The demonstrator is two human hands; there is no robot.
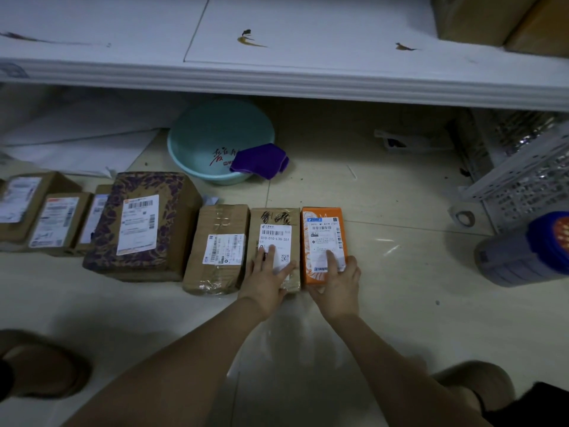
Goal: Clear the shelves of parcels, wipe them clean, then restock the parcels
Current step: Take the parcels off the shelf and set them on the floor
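Several parcels lie in a row on the tiled floor below a white shelf (277,78). My left hand (267,278) rests on a brown cardboard parcel (275,223) with a white label, fingers spread over its near end. My right hand (337,283) lies on an orange parcel (320,214) at the row's right end, one finger stretched over its label and the thumb at its near edge. Left of these sit a taped brown parcel (217,248), a big purple-patterned box (141,223) and smaller brown boxes (58,223). A purple cloth (260,160) hangs over a teal basin (215,140).
The white shelf bears dark and yellow stains (248,38), and brown boxes (492,20) stand at its far right. A white plastic crate (523,180), a tape roll (463,218) and a grey jug with a blue lid (529,251) sit at the right. Slippered feet show at both lower corners.
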